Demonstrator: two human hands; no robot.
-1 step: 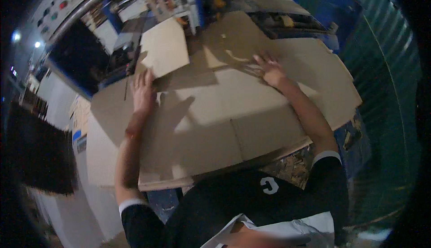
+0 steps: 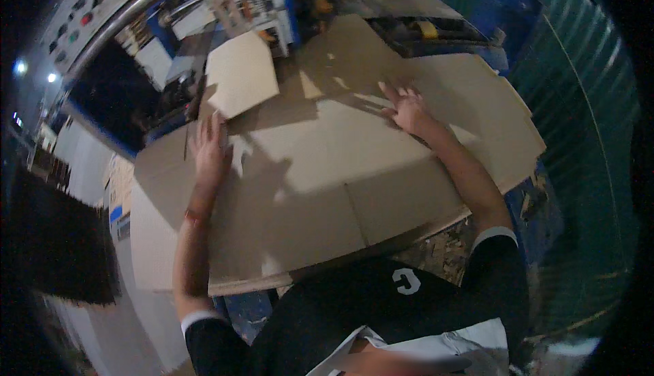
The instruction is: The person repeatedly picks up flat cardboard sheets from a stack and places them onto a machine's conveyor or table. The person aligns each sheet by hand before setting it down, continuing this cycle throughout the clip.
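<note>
A large brown cardboard sheet lies flat before me, with a crease line running toward its near edge. My left hand rests on its left part, fingers stretched forward. Those fingertips reach the near corner of a lighter cardboard flap, and whether they touch it I cannot tell. My right hand lies palm down on the right part of the sheet, fingers spread. Beyond and between the hands, a darker cardboard flap points away from me. Neither hand grips anything.
Machinery with a dark roller section stands behind the cardboard. A metal rail and a panel with coloured buttons are at the far left. Cardboard scraps lie below the near edge. A green corrugated wall rises at right.
The whole view has shifted slightly, so the cardboard and flaps appear a little farther left. Both hands stay on the sheet, fingers still spread.
</note>
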